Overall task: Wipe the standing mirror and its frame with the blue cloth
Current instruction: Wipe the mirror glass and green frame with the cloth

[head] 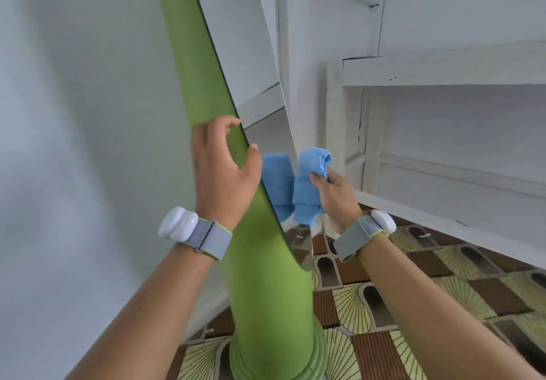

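Blue cloth (310,184), bunched, gripped in curled right hand (335,199) fingers (317,180) against mirror (251,54) edge; left hand (221,167) fingers clasp green frame (189,63).

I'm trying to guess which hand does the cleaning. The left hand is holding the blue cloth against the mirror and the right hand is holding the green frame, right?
Not quite: the hands are swapped. In the head view, the right hand grips the blue cloth at the mirror edge, and the left hand holds the green frame.
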The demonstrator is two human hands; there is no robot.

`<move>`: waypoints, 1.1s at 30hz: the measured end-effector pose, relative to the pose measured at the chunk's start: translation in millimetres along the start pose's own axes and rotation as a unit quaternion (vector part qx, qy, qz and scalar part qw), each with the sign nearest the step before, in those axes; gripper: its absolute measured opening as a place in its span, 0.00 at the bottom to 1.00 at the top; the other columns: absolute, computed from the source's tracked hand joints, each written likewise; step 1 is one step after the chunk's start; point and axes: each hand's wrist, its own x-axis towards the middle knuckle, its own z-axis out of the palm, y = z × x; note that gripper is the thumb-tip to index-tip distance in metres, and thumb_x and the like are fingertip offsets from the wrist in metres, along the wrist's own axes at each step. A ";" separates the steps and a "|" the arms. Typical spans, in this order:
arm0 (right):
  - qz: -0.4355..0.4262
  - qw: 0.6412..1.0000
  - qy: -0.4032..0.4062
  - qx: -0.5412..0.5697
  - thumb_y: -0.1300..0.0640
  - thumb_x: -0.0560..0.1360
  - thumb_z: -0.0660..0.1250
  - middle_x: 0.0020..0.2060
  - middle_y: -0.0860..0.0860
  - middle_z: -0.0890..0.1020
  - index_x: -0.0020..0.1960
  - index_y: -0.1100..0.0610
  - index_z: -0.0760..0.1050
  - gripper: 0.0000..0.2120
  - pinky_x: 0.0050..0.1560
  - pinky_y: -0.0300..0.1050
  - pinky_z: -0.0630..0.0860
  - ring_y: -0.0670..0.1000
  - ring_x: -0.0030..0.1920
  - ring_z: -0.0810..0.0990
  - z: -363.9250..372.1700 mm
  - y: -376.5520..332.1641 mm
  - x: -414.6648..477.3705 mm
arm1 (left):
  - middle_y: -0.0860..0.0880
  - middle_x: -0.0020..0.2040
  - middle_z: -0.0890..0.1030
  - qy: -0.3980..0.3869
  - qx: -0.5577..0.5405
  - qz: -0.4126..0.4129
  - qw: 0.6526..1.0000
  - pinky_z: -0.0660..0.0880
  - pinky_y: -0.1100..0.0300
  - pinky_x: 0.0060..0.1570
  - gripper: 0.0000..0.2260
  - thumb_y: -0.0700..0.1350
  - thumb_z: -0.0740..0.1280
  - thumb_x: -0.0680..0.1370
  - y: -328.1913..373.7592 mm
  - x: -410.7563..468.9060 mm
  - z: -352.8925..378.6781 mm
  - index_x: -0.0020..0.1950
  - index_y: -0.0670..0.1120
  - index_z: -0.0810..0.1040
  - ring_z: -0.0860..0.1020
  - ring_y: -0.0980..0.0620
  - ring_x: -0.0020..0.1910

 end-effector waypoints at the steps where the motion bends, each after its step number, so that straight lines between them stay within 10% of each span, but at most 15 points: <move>1: -0.019 0.999 -0.011 -0.034 0.51 0.81 0.63 0.47 0.53 0.83 0.52 0.54 0.79 0.08 0.58 0.63 0.79 0.55 0.51 0.82 8.4 -2.1 2.1 | 0.47 0.62 0.71 0.031 0.025 -0.013 0.999 0.71 0.49 0.63 0.23 0.47 0.73 0.73 -8.4 2.4 1.9 0.67 0.46 0.73 0.73 0.45 0.62; 6: -0.095 0.979 -0.103 -0.147 0.45 0.85 0.55 0.80 0.41 0.59 0.79 0.40 0.62 0.22 0.72 0.38 0.50 0.42 0.80 0.54 47.5 -14.9 0.7 | 0.43 0.84 0.50 -0.025 0.052 -0.151 0.987 0.56 0.40 0.78 0.51 0.70 0.70 0.70 -46.0 1.4 21.9 0.83 0.53 0.48 0.52 0.45 0.83; 14: -0.138 0.982 -0.031 -0.128 0.45 0.86 0.50 0.80 0.41 0.60 0.82 0.49 0.56 0.25 0.72 0.25 0.52 0.34 0.76 0.55 47.0 57.3 0.8 | 0.47 0.85 0.44 -0.047 -0.004 -0.167 0.985 0.54 0.46 0.81 0.51 0.69 0.68 0.72 -56.0 -3.1 36.6 0.83 0.59 0.38 0.45 0.51 0.84; 21: -0.001 0.992 0.008 -0.124 0.47 0.83 0.56 0.65 0.49 0.79 0.73 0.44 0.68 0.19 0.69 0.51 0.72 0.54 0.67 0.76 25.3 102.8 2.0 | 0.46 0.85 0.44 -0.043 -0.002 -0.160 0.986 0.55 0.45 0.81 0.51 0.68 0.68 0.72 -54.1 -4.3 40.8 0.83 0.57 0.38 0.46 0.50 0.84; 24: -0.025 0.996 0.001 -0.086 0.51 0.82 0.61 0.55 0.46 0.80 0.68 0.46 0.71 0.15 0.55 0.43 0.74 0.52 0.60 0.78 30.9 55.7 15.9 | 0.45 0.85 0.45 -0.027 -0.006 -0.162 0.986 0.55 0.44 0.81 0.51 0.69 0.66 0.71 -52.9 -4.3 42.0 0.84 0.56 0.39 0.47 0.49 0.84; 33: -0.146 0.981 -0.017 -0.129 0.47 0.85 0.53 0.78 0.48 0.64 0.81 0.51 0.57 0.25 0.71 0.42 0.62 0.48 0.73 0.67 56.9 -13.1 86.2 | 0.47 0.85 0.45 -0.034 -0.009 -0.149 0.988 0.55 0.47 0.81 0.50 0.67 0.68 0.72 -60.5 -4.1 40.0 0.84 0.57 0.39 0.47 0.50 0.84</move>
